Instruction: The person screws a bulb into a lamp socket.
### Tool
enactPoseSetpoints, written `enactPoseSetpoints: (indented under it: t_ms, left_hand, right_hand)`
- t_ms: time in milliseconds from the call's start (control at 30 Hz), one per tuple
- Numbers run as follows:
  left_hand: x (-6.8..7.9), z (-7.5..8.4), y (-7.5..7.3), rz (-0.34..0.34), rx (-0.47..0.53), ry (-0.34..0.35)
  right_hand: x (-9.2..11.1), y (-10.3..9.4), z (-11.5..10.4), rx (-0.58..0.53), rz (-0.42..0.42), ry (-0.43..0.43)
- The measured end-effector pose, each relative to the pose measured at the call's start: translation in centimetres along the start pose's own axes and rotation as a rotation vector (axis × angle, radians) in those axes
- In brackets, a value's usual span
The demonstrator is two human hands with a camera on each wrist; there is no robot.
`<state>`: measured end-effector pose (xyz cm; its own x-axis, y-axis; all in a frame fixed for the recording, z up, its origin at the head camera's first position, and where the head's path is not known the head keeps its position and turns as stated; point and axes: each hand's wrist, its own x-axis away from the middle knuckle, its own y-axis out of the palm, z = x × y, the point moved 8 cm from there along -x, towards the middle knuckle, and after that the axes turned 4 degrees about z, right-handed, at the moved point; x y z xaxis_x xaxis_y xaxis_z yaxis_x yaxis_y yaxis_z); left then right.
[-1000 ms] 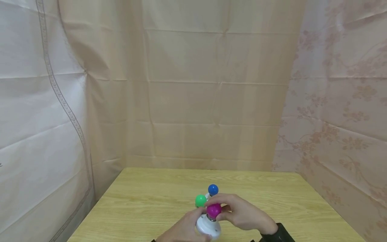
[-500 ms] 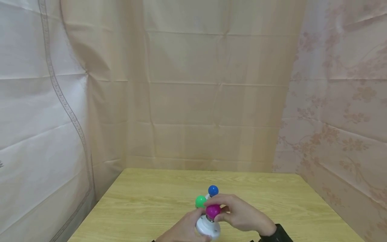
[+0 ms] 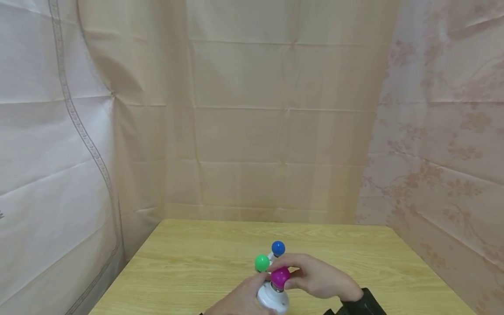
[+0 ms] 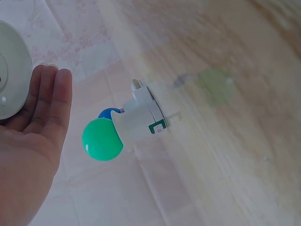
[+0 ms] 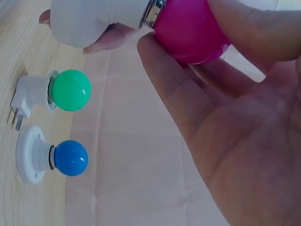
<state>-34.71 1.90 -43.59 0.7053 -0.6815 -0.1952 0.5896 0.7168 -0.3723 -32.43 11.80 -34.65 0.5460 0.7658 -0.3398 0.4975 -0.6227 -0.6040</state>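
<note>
My left hand (image 3: 245,295) holds a white round-based lamp holder (image 3: 272,299) above the table, thumb near its mouth. In the left wrist view the fingers lie along the back of its disc (image 4: 14,70). With its fingertips and thumb, my right hand (image 3: 316,276) grips a magenta light bulb (image 3: 280,277). The bulb's metal screw base (image 5: 153,13) shows at the holder's mouth in the right wrist view; how deep it sits cannot be told. Behind the hands are a green bulb (image 5: 71,90) in a white plug-in holder (image 5: 35,90) and a blue bulb (image 5: 71,158) in a round-based holder (image 5: 31,154).
Everything is over a light wood-grain table (image 3: 189,253). Beige cloth (image 3: 275,131) hangs behind it, with white cloth (image 3: 47,175) to the left and flowered cloth (image 3: 445,153) on the right.
Both hands stay on the magenta bulb and holder. The bulb shifts slightly left and then back right, and the right fingers move a little around it.
</note>
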Motion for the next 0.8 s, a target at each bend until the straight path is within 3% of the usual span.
enactPoseSetpoints:
  t_ms: [167, 300, 600, 800]
  left_hand:
    - [-0.02, -0.13, -0.24, 0.026, -0.005, -0.032]
    - [0.03, -0.04, -0.25, 0.031, -0.012, -0.013]
    - [0.19, 0.27, -0.73, 0.093, -0.145, 0.07]
    - [0.24, 0.23, -0.88, 0.111, -0.15, 0.063]
  right_hand:
    - [-0.21, 0.05, -0.09, -0.035, 0.02, 0.0]
    - [-0.28, 0.08, -0.05, -0.051, 0.05, 0.021]
    - [-0.39, -0.07, -0.07, 0.03, 0.122, 0.022]
    - [-0.51, -0.19, -0.22, 0.111, 0.172, 0.001]
